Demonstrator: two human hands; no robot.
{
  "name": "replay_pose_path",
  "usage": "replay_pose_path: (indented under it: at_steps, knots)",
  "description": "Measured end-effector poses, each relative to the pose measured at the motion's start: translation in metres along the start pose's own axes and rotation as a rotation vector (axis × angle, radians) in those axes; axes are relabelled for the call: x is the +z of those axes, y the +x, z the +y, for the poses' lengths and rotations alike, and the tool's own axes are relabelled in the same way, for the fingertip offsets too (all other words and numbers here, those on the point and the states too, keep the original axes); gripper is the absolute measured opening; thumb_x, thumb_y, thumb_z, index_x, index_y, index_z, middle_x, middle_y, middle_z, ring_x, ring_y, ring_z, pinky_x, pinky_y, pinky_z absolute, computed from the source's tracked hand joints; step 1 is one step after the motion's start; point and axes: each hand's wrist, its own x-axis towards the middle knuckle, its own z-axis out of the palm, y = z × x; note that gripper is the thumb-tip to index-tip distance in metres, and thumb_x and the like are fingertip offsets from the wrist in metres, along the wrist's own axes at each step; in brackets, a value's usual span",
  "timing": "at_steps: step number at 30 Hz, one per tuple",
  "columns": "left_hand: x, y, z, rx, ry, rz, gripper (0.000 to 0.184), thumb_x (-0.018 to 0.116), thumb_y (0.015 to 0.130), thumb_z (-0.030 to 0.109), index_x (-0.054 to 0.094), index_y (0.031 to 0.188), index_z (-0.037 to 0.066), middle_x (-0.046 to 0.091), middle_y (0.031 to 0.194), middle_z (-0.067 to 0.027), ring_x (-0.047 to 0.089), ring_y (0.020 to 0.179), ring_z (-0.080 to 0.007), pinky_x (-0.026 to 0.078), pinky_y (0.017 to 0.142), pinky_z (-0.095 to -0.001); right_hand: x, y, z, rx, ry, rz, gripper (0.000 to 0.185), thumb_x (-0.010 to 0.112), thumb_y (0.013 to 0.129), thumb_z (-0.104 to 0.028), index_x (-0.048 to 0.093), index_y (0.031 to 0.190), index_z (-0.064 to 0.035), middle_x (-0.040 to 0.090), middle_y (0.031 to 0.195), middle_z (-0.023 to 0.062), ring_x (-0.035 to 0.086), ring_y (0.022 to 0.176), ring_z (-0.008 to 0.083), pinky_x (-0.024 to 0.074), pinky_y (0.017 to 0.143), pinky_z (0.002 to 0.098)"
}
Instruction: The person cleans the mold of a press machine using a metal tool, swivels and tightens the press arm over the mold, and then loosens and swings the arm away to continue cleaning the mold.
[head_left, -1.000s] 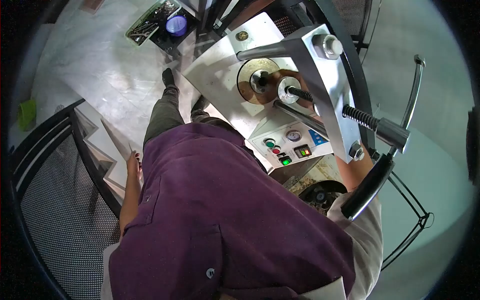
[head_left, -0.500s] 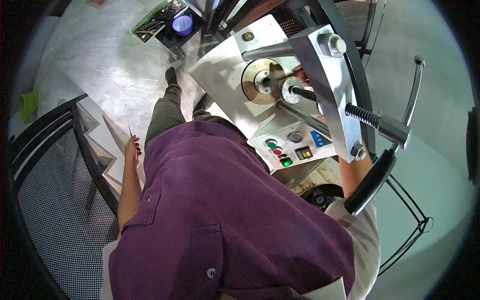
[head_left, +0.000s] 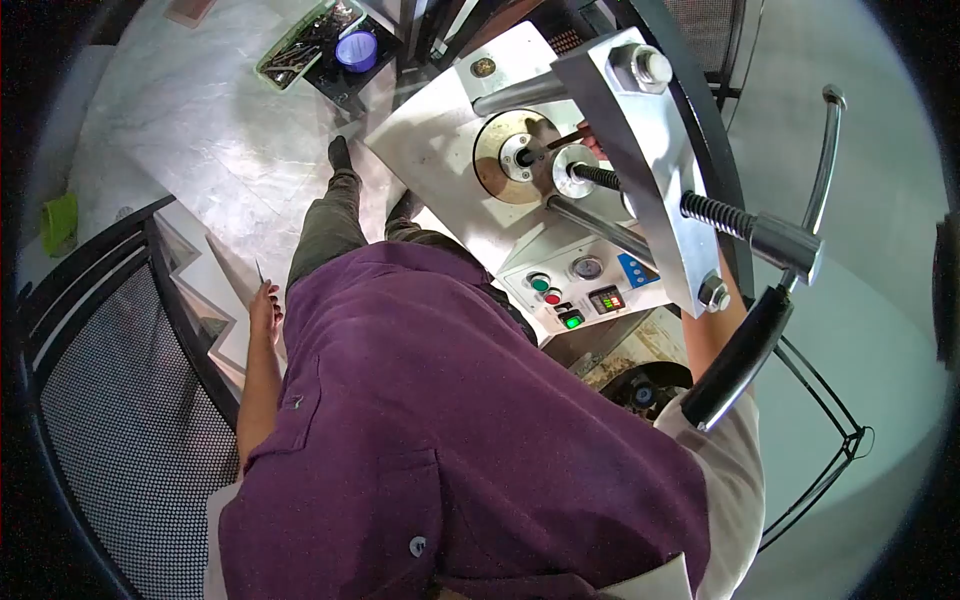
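My right hand (head_left: 592, 140) is behind the thick metal crossbar of a benchtop press, mostly hidden. Its fingers close on a slim brush-like tool (head_left: 566, 141) with a dark end. That end is at the central hole of the round metal plate (head_left: 490, 160) set in the white press top (head_left: 432, 125). Down at my left side, my left hand (head_left: 264, 312) is closed round a thin, pointed metal tool (head_left: 259, 271), too small to name. Beside the round plate is the pressure disc (head_left: 574, 171) on its threaded screw (head_left: 718, 214).
The press's control panel (head_left: 580, 285) has lit green digits and a gauge. A black-gripped crank handle (head_left: 740, 360) juts out on the right. A purple cup (head_left: 356, 50) and a tray of metal parts (head_left: 300, 50) are at the back. A mesh chair (head_left: 130, 420) stands left.
The brush-like tool's dark end has come into sight over the plate's central hole, and my right fingers show slightly farther left. My left hand stays low at my side.
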Motion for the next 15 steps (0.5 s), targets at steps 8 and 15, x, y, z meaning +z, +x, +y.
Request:
replay_pose_path:
  at_steps: [8,15]
  knots:
    - [-0.003,0.002,0.002,0.039,-0.002,0.004,0.032,0.053,0.085,0.039,0.057,0.091,0.008,0.032,0.06,0.0046,0.028,0.044,-0.007,0.023,0.04,-0.0217,0.0,-0.003,0.001,-0.001,0.015,0.003,0.033,0.058,0.088,-0.029,0.063,0.095,0.003,0.064,0.093,0.0155,0.063,0.086,0.018,0.0519,0.076,0.0289]
    - [-0.004,-0.001,0.003,0.007,-0.034,0.013,0.031,0.051,0.087,0.04,0.055,0.088,0.009,0.03,0.059,0.006,0.027,0.044,-0.0058,0.022,0.04,-0.0219,0.0,-0.006,0.002,0.003,0.028,0.015,0.033,0.058,0.088,-0.029,0.063,0.095,0.0028,0.064,0.093,0.0154,0.063,0.086,0.018,0.0521,0.076,0.0288]
